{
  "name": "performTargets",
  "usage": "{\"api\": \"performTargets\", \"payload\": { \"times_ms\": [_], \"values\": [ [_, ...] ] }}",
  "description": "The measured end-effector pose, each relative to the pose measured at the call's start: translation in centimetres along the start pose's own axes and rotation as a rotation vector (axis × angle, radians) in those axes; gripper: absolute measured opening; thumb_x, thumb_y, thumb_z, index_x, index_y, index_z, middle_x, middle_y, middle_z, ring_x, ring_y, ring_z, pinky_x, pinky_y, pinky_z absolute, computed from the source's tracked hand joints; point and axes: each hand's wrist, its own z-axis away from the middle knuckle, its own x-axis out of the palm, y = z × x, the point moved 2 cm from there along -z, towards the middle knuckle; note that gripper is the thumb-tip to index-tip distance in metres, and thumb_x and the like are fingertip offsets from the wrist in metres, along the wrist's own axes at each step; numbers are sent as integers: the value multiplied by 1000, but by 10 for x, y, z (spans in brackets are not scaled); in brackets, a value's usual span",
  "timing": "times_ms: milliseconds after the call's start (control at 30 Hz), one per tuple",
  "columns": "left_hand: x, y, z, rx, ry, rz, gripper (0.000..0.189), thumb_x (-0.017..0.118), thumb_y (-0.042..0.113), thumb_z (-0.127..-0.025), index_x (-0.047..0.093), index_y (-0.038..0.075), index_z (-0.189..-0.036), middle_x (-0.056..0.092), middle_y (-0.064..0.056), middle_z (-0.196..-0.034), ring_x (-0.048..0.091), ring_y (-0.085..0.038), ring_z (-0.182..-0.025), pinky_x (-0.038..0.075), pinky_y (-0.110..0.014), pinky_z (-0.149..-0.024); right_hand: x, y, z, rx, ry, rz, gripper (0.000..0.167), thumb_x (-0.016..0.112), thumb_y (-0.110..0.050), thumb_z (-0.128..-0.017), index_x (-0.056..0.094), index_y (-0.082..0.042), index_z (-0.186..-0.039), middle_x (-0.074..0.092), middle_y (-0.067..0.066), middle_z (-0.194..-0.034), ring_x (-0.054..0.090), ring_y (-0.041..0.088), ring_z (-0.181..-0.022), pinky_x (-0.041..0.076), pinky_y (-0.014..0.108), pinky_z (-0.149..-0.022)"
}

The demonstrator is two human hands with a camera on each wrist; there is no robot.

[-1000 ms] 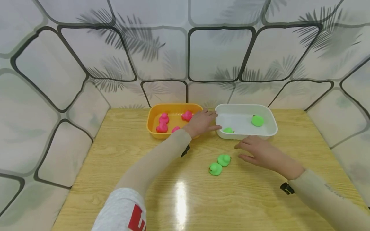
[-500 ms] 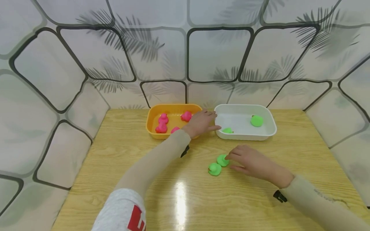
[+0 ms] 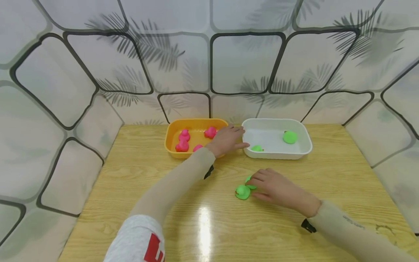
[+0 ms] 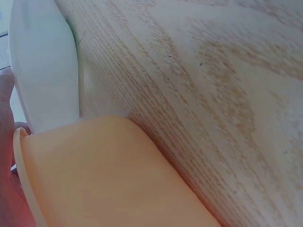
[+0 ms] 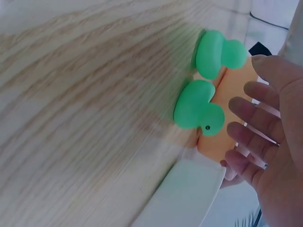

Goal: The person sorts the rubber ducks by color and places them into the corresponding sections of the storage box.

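Two green rubber ducks sit side by side on the table, a front duck point(image 3: 242, 192) and a back duck point(image 3: 249, 181) partly hidden by my fingers. My right hand point(image 3: 278, 189) reaches over the back duck from the right, fingers loosely extended. In the right wrist view, a gap shows between the fingers point(image 5: 251, 111) and both ducks. My left hand point(image 3: 226, 140) lies over the right end of an orange tub point(image 3: 178, 155), its fingertips reaching the left rim of a white tub point(image 3: 275, 155). Only part of that hand shows in the left wrist view, beside the orange wall point(image 4: 104, 170).
Several pink ducks point(image 3: 182, 146) lie in the orange tub. Inside the white tub are a green duck point(image 3: 290, 137) at the right and another green duck point(image 3: 256, 148) near the front left. A patterned wall point(image 3: 245, 65) stands behind the wooden table point(image 3: 137, 167).
My right hand has moved left and down, from in front of the white tub to over the back green duck. My left hand has stayed in place.
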Motion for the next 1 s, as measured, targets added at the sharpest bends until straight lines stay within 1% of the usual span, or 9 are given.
{"api": "performTargets", "payload": {
  "times_ms": [67,333,467,600,700,867,1000],
  "values": [
    [0,0,1,-4,-2,5,73,51,64,-102,52,12,-154,48,-6,-160,43,-28,-145,41,-41,-117,2,-1,-2,8,-14,13,34,82,-24,-88,73,-11,-119,69,0,-111,64,20,-103,54,43,-88],
    [2,-1,0,-18,-3,0,73,50,65,-102,51,13,-154,48,-5,-161,42,-28,-146,38,-41,-119,7,-9,-9,55,-86,-5,39,78,-28,-94,70,-11,-128,68,4,-123,63,24,-112,53,46,-95],
    [2,-1,0,-19,-3,-1,73,49,65,-102,51,13,-154,48,-5,-161,42,-28,-146,37,-41,-120,11,-11,-12,51,-101,30,42,76,-31,-95,69,-10,-131,69,5,-125,61,26,-115,51,48,-99],
    [2,0,1,-18,-1,3,73,50,65,-102,52,13,-154,48,-5,-160,43,-28,-146,37,-42,-120,15,-12,-13,45,-124,60,43,73,-33,-97,69,-11,-133,70,3,-125,60,24,-115,49,47,-102],
    [1,1,1,-17,1,3,73,50,65,-102,52,13,-154,48,-5,-160,43,-28,-145,38,-41,-119,18,-12,-14,33,-122,54,41,73,-33,-97,69,-11,-132,71,1,-123,60,23,-114,49,47,-102],
    [1,1,2,-19,2,0,73,50,65,-103,52,13,-154,48,-5,-160,43,-28,-145,40,-41,-118,20,-12,-13,8,-93,59,37,76,-31,-95,71,-13,-127,72,0,-117,61,23,-111,49,46,-100],
    [1,1,1,-23,-4,9,73,49,65,-103,51,14,-155,47,-5,-161,42,-28,-147,39,-42,-119,21,-12,-13,-6,-79,70,35,78,-30,-94,72,-14,-124,71,-1,-113,61,21,-109,49,45,-99]
  ]
}}
